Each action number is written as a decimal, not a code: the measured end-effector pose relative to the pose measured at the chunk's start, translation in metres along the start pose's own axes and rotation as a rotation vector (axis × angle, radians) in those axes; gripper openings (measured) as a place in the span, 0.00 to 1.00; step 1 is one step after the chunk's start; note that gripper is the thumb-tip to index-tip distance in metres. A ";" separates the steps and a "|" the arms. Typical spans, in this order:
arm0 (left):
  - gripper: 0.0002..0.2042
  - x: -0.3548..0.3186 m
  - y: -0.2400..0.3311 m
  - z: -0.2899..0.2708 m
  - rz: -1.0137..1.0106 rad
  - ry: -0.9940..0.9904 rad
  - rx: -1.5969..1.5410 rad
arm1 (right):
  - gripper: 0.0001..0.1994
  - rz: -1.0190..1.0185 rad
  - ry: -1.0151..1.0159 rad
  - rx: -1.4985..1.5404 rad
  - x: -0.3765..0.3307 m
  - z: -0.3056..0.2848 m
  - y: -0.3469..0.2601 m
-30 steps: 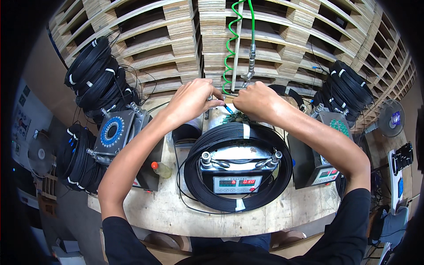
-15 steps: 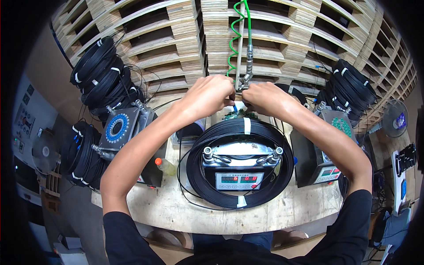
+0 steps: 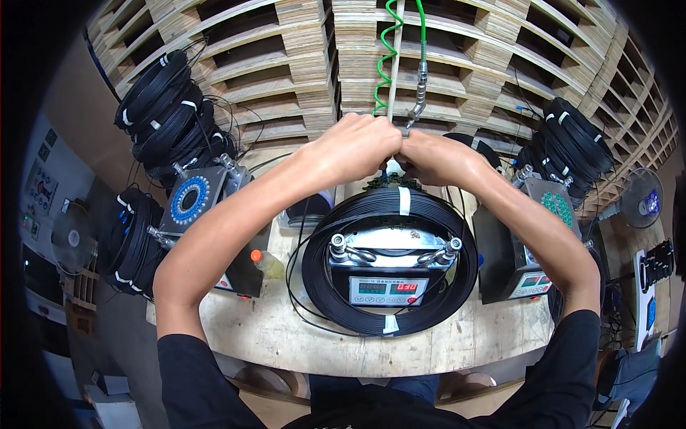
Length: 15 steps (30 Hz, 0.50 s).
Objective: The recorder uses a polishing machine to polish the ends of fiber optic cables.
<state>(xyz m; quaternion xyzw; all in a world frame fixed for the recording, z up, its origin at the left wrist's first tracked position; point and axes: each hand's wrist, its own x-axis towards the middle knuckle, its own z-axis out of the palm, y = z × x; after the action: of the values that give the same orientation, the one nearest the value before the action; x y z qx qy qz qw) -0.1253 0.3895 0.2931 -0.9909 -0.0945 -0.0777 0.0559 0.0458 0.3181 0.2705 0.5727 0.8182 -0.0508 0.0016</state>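
My left hand (image 3: 363, 146) and my right hand (image 3: 437, 157) meet over the back of the middle polishing machine (image 3: 389, 259), knuckles touching. Both are closed with the fingers pointing down; whatever is pinched in them is hidden. Just below the fingertips a small blue piece (image 3: 386, 174) shows among green-topped holders (image 3: 373, 184). A large coil of black cable (image 3: 314, 286), bound with white tape, leans around the front of this machine. Its lit display panel (image 3: 389, 291) shows through the coil's opening.
Similar machines stand left, with a blue connector ring (image 3: 189, 200), and right, with green connectors (image 3: 556, 209). Black cable coils (image 3: 161, 114) pile at the left, more coils (image 3: 572, 139) at the right. An orange-capped bottle (image 3: 268, 264) stands left of the coil. An air nozzle (image 3: 420, 86) hangs behind my hands.
My left hand has come rightward against my right hand. Behind them the air nozzle has swung to the right. The middle machine's display reads differently.
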 end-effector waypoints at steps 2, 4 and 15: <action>0.05 0.003 -0.003 0.005 -0.020 0.005 -0.042 | 0.07 -0.018 0.039 0.008 -0.002 0.000 -0.003; 0.07 0.008 -0.005 0.006 -0.055 -0.019 -0.093 | 0.06 -0.009 0.032 -0.001 -0.001 0.000 0.000; 0.08 0.006 -0.012 0.027 -0.174 -0.058 -0.288 | 0.09 0.106 0.051 -0.127 -0.016 0.010 -0.007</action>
<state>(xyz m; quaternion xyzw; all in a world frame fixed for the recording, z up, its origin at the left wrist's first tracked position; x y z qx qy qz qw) -0.1184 0.4059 0.2689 -0.9786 -0.1695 -0.0666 -0.0963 0.0445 0.2995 0.2622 0.6148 0.7882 0.0161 0.0197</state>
